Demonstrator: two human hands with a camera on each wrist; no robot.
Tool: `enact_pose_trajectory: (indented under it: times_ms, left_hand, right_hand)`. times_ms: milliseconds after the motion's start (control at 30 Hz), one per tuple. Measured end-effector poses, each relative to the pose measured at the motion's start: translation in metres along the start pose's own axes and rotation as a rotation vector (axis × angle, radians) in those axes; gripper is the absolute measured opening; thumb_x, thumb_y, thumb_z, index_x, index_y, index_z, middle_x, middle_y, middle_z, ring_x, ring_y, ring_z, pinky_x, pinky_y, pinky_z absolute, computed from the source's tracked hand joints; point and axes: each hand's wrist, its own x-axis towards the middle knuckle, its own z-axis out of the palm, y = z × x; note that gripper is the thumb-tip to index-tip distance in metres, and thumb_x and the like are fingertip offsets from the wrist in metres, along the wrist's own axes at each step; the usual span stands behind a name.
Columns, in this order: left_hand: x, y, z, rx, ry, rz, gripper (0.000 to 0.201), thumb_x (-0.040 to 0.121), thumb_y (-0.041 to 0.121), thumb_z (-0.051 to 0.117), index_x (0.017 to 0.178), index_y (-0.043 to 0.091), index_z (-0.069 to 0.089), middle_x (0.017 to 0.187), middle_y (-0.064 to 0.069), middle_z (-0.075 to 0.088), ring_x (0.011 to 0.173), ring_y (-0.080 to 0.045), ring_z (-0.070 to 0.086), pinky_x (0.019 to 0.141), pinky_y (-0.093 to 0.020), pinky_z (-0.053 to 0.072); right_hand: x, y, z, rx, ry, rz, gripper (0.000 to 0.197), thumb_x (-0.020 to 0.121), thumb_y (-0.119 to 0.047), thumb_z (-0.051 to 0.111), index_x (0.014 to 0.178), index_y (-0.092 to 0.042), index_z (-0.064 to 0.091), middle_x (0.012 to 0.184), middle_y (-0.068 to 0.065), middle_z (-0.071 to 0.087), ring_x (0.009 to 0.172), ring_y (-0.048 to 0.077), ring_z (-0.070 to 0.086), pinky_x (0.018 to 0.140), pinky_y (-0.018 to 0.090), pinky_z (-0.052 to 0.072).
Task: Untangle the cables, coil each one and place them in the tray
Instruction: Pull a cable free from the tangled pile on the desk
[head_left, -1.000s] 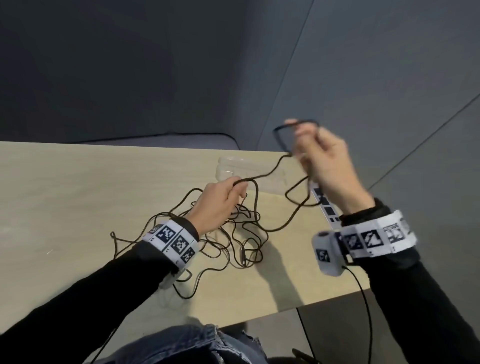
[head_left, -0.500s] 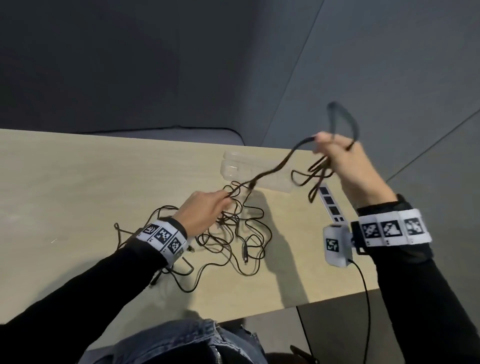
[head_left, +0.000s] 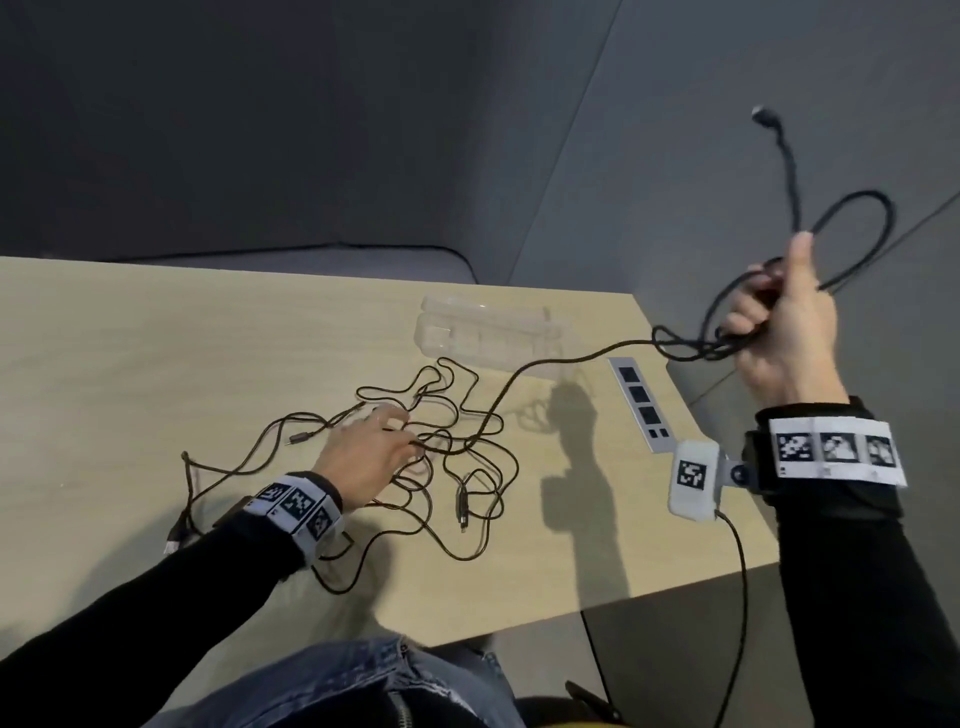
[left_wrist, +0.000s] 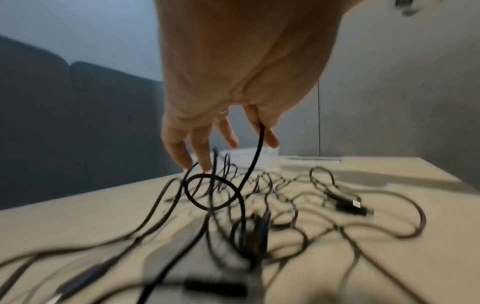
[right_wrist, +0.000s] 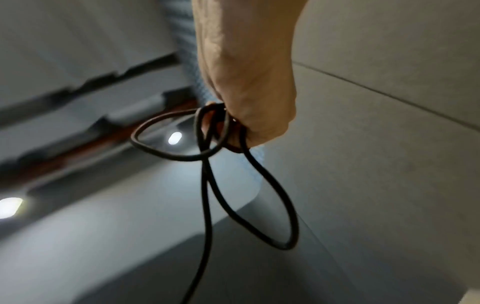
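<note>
Right grip (head_left: 779, 327) raised off desk (head_left: 156, 364), fist closed round loops of black cable (head_left: 571, 358). Left grip (head_left: 363, 457), fingers spread loose, pins tangle (head_left: 457, 467) beneath. Tray (head_left: 483, 332) beyond left grip. Risk: hard pull tightens knots, drags tangle off.

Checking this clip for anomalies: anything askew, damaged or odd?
Nothing damaged. The tangled cables sprawl loose on the table under the left hand, as the task expects. The right hand grips one cable's loops out past the table edge. The tray holds no cable.
</note>
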Motion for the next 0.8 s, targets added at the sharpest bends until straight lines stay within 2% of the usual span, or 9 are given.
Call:
enact_pose_trajectory:
  times_ms: [67, 167, 233, 300, 400, 500, 600, 700, 800]
  left_hand:
    - [0.002, 0.021, -0.020, 0.029, 0.119, 0.044, 0.032, 0.096, 0.042, 0.035, 0.104, 0.038, 0.065, 0.125, 0.015, 0.052, 0.109, -0.016, 0.055, 0.091, -0.040, 0.040]
    - [0.005, 0.051, -0.046, -0.175, 0.214, 0.107, 0.031, 0.093, 0.037, 0.036, 0.092, 0.029, 0.066, 0.093, 0.012, 0.067, 0.088, -0.016, 0.063, 0.078, -0.035, 0.046]
    - [0.005, 0.065, -0.058, -0.407, 0.235, 0.110, 0.019, 0.092, 0.030, 0.051, 0.093, 0.028, 0.070, 0.089, 0.010, 0.070, 0.085, -0.012, 0.064, 0.078, -0.031, 0.051]
    - [0.003, 0.075, -0.067, -0.527, 0.295, 0.079, 0.016, 0.089, 0.016, 0.061, 0.094, 0.024, 0.074, 0.088, 0.006, 0.073, 0.085, -0.011, 0.066, 0.078, -0.026, 0.052]
    - [0.003, 0.079, -0.072, -0.630, 0.321, -0.008, 0.013, 0.089, 0.023, 0.063, 0.082, 0.022, 0.074, 0.076, 0.004, 0.073, 0.075, -0.010, 0.066, 0.070, -0.023, 0.050]
    - [0.005, 0.075, -0.058, -0.560, 0.193, -0.013, 0.026, 0.095, 0.033, 0.052, 0.073, 0.022, 0.060, 0.069, 0.003, 0.065, 0.067, -0.016, 0.059, 0.065, -0.031, 0.046]
    - [0.002, 0.067, -0.024, -0.460, 0.041, 0.027, 0.028, 0.098, 0.034, 0.041, 0.070, 0.029, 0.044, 0.069, 0.006, 0.057, 0.068, -0.011, 0.055, 0.062, -0.031, 0.042]
    - [-0.001, 0.065, 0.004, -0.462, -0.009, -0.034, 0.023, 0.091, 0.041, 0.036, 0.073, 0.035, 0.049, 0.075, 0.001, 0.061, 0.074, -0.013, 0.057, 0.072, -0.037, 0.046]
    - [0.003, 0.080, 0.002, -0.537, 0.070, -0.028, 0.022, 0.094, 0.039, 0.046, 0.084, 0.031, 0.065, 0.073, 0.015, 0.063, 0.074, 0.003, 0.058, 0.070, -0.018, 0.043]
  right_hand:
    - [-0.014, 0.023, 0.008, -0.430, -0.095, -0.074, 0.030, 0.090, -0.034, 0.061, 0.070, -0.016, 0.047, 0.058, -0.001, 0.040, 0.033, 0.003, 0.026, 0.035, 0.013, 0.019]
    - [-0.048, 0.066, 0.025, -0.773, -0.520, -0.059, 0.018, 0.074, -0.015, 0.079, 0.082, -0.009, 0.064, 0.058, -0.010, 0.053, 0.036, 0.000, 0.039, 0.038, 0.011, 0.031]
    - [-0.067, 0.096, 0.030, -0.882, -0.873, 0.002, 0.045, 0.061, -0.018, 0.087, 0.103, -0.021, 0.068, 0.070, -0.015, 0.067, 0.059, 0.002, 0.059, 0.059, 0.013, 0.048]
    - [-0.080, 0.121, 0.033, -0.925, -0.980, 0.004, 0.054, 0.060, -0.027, 0.088, 0.110, -0.028, 0.068, 0.101, 0.000, 0.073, 0.098, 0.024, 0.068, 0.090, 0.039, 0.053]
    - [-0.075, 0.131, 0.032, -0.829, -0.835, -0.057, 0.017, 0.082, -0.020, 0.072, 0.096, -0.011, 0.071, 0.087, 0.006, 0.075, 0.082, 0.018, 0.070, 0.077, 0.036, 0.055]
    - [-0.059, 0.106, 0.031, -0.656, -0.571, -0.056, 0.026, 0.092, -0.017, 0.057, 0.068, -0.009, 0.065, 0.055, -0.008, 0.059, 0.048, 0.009, 0.045, 0.044, 0.022, 0.035]
    - [-0.027, 0.063, 0.029, -0.071, -0.312, 0.099, 0.035, 0.092, -0.015, 0.052, 0.057, -0.018, 0.056, 0.053, -0.006, 0.054, 0.073, 0.016, 0.063, 0.059, 0.030, 0.055]
    - [-0.005, 0.019, 0.022, 0.370, -0.249, 0.129, 0.040, 0.097, -0.015, 0.045, 0.058, -0.016, 0.053, 0.049, -0.006, 0.054, 0.088, 0.021, 0.069, 0.084, 0.044, 0.056]
    - [-0.003, 0.007, 0.016, 0.213, -0.231, 0.023, 0.028, 0.095, -0.013, 0.052, 0.069, -0.017, 0.043, 0.048, -0.006, 0.047, 0.049, 0.012, 0.057, 0.053, 0.028, 0.053]
